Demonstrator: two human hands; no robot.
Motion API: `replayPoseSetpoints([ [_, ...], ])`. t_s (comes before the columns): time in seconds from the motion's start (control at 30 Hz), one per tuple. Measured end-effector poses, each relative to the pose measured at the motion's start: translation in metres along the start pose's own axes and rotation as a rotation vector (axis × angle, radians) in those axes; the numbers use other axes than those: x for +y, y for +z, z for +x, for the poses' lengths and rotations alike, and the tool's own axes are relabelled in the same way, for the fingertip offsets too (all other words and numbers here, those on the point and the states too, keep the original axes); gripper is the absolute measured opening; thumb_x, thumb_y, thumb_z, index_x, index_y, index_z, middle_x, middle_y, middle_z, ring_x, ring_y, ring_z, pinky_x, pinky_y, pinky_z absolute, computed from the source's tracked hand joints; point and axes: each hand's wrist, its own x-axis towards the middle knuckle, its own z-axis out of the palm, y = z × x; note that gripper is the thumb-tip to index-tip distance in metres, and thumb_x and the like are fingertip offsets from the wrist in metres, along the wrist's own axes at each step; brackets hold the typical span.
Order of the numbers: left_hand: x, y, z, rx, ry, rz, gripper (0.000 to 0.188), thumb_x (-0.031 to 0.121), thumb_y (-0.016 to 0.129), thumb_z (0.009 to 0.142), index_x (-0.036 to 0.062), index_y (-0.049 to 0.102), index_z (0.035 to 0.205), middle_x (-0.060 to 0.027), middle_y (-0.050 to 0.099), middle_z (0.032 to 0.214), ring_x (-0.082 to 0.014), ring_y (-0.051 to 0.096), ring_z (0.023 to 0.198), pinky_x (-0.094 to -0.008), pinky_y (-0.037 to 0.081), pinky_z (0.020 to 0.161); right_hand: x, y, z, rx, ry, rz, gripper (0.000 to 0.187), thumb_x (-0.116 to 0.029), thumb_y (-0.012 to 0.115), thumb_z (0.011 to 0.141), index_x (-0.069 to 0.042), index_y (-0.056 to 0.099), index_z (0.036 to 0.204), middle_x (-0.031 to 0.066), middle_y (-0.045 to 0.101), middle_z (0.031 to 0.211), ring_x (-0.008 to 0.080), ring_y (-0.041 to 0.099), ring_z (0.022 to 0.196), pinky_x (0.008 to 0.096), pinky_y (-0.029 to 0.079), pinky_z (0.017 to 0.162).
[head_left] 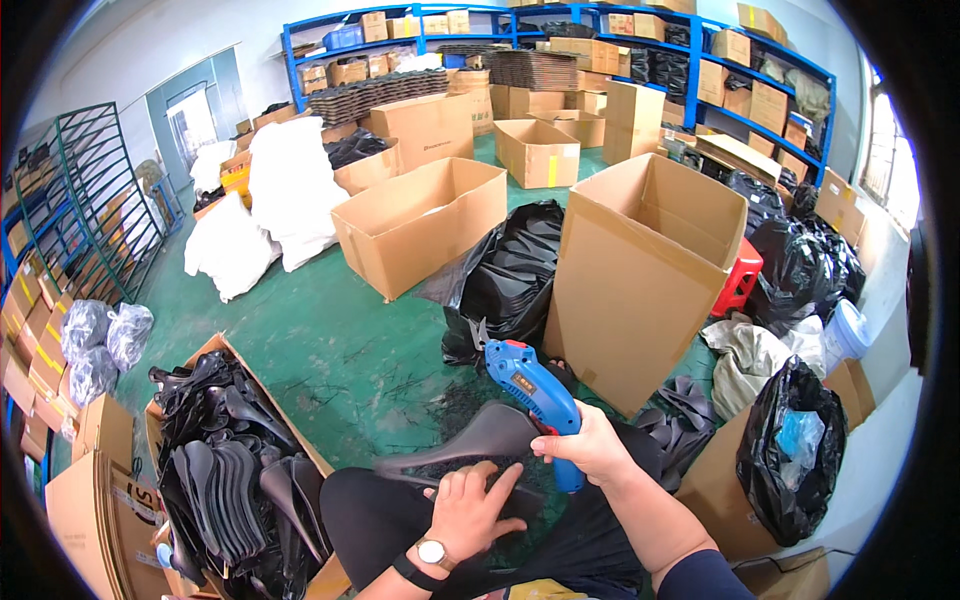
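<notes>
i have the right hand [590, 450] gripping the blue cutter [535, 385], left hand [468, 508] spread against the dark saddle-shaped piece [480, 432] at lower centre; trimming looks unfinished, blades [481, 334] off it, and whether the stack [212, 500] at lower left is done i can't tell.

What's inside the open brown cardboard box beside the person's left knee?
Curved black saddle-shaped pieces, some stacked in a row, lie inside the box. They hide whatever is underneath.

The left hand [468, 512] covers part of the black piece [470, 436], blurred at its left end. The right hand [592, 448] hides some of the cutter [528, 380]. The lower edge cuts off the sleeve [702, 578].
</notes>
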Motion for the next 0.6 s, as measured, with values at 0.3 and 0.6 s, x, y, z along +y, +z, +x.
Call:
replayPoseSetpoints([
  [0.3,0.005,0.021,0.028,0.268,-0.727,-1.996,0.028,0.019,0.062,0.092,0.0026,0.058,0.115,-0.0068,0.065,0.102,-0.0207,0.062,0.097,-0.0369,0.046,0.093,0.015,0.007,-0.003,-0.139,0.086,0.086,0.037,-0.005,0.075,0.075,0.003,0.058,0.106,0.0048,0.061,0.082,0.0115,0.060,0.068,0.0248,0.051,0.062],
  [0.6,-0.028,0.015,0.023,0.387,-0.947,-2.280,0.032,0.029,0.059,0.093,0.0065,0.064,0.072,-0.0079,0.068,0.080,-0.0218,0.064,0.086,-0.0403,0.048,0.085,0.042,-0.052,-0.045,-0.417,0.466,0.500,0.030,-0.012,0.070,0.071,0.002,0.057,0.095,0.0091,0.055,0.069,0.0178,0.054,0.061,0.0293,0.045,0.057],
])
